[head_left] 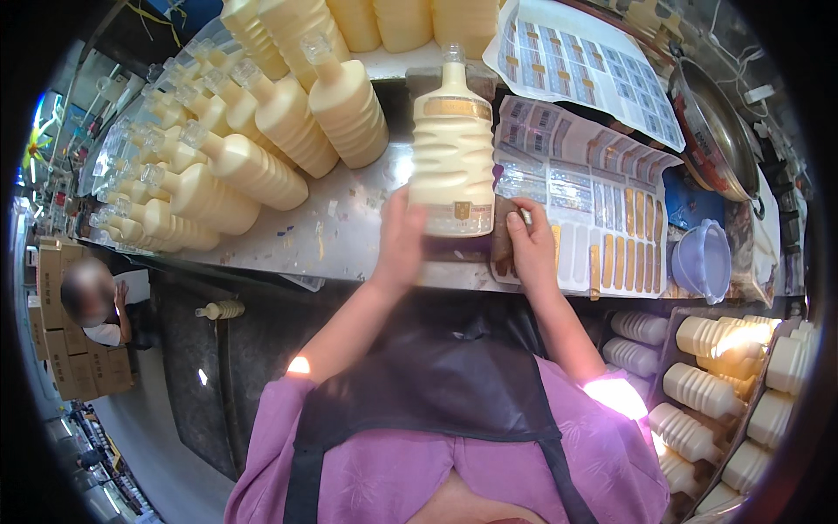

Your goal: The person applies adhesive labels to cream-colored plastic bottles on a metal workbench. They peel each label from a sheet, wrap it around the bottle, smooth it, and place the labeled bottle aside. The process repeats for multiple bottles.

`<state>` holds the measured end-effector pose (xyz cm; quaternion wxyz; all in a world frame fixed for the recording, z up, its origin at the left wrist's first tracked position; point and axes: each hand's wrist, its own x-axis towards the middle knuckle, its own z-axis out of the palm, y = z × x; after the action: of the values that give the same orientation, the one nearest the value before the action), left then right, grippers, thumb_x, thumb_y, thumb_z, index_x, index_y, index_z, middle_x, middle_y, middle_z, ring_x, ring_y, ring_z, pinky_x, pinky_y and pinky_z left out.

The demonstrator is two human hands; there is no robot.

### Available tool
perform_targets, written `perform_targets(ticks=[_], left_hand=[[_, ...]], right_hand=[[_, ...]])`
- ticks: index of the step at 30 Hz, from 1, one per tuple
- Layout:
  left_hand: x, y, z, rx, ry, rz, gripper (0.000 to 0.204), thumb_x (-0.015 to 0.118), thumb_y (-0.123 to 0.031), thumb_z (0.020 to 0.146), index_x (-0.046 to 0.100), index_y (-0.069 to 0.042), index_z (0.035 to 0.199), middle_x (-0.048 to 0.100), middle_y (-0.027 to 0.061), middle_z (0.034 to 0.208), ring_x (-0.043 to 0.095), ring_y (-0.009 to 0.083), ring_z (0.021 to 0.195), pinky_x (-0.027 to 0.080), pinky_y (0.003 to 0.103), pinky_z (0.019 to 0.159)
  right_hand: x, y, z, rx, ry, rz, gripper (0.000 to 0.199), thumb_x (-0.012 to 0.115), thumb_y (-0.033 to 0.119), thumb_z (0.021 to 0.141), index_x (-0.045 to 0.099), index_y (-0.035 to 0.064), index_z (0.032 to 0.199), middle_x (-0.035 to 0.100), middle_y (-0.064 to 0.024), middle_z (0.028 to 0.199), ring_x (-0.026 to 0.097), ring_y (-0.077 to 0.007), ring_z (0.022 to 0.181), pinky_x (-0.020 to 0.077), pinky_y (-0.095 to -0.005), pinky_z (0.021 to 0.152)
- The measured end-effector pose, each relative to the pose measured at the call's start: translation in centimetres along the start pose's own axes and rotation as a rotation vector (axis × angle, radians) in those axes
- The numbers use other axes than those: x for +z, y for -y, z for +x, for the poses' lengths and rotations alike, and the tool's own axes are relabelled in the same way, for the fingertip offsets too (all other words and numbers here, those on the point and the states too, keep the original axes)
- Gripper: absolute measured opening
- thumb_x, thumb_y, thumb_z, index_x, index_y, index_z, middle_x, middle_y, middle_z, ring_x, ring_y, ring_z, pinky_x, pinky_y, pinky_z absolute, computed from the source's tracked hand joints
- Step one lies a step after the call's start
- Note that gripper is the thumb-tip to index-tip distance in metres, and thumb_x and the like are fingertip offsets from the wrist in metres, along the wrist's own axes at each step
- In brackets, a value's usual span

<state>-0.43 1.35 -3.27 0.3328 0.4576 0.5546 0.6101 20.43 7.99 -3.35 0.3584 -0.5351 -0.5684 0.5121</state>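
Note:
A cream-coloured ribbed bottle (452, 166) with a clear neck lies at the middle of the worktable, its neck pointing away from me. It carries a gold band near the shoulder and a clear printed strip with a gold square near the base. Beside its lower left edge is my left hand (401, 240), smeared by motion, so its fingers do not show clearly. Close to the bottle's lower right side, my right hand (532, 244) is closed on the edge of a brown flat piece (503, 231), thumb on top. A sheet of gold and clear labels (602, 210) lies to the right of that hand.
Many similar bottles (284, 118) crowd the table's left and back. Another label sheet (585, 70) lies at the far right, near a metal pan (716, 131) and a lavender plastic basin (701, 262). Crates of bottles (703, 389) stand at lower right. A person (105, 306) is at far left.

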Motion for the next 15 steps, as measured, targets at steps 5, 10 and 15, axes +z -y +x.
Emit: perform_targets(ticks=[5,10,15], left_hand=[[-0.7,0.4,-0.3,-0.055,-0.016,-0.084,0.044,0.039,-0.027,0.109,0.051,0.004,0.138,0.056,0.019,0.132,0.051,0.0298,0.125,0.035,0.04,0.112],[-0.4,-1.6,0.2,-0.058,-0.023,-0.171,0.047,0.044,-0.028,0.107,0.051,0.005,0.141,0.057,0.0217,0.132,0.052,0.0324,0.125,0.035,0.041,0.112],[-0.8,-2.1,0.3,-0.097,-0.001,0.185,0.061,0.058,-0.032,0.099,0.048,0.005,0.146,0.057,0.0253,0.13,0.051,0.0366,0.126,0.035,0.044,0.112]], right_hand=[[-0.4,7.3,2.4,-0.264,-0.175,-0.03,0.032,0.062,0.022,0.098,0.057,0.0038,0.123,0.065,-0.0091,0.081,0.063,-0.0212,0.071,0.0512,-0.0365,0.069],[3.7,14.1,5.6,-0.544,-0.158,-0.317,0.029,0.061,0.026,0.095,0.06,0.0076,0.117,0.071,-0.0248,0.088,0.068,-0.0475,0.081,0.0532,-0.0508,0.077],[4.1,13.1,7.7,-0.518,-0.171,-0.475,0.028,0.06,0.026,0.097,0.062,0.0065,0.117,0.072,-0.0227,0.087,0.071,-0.039,0.083,0.0533,-0.0481,0.073]])
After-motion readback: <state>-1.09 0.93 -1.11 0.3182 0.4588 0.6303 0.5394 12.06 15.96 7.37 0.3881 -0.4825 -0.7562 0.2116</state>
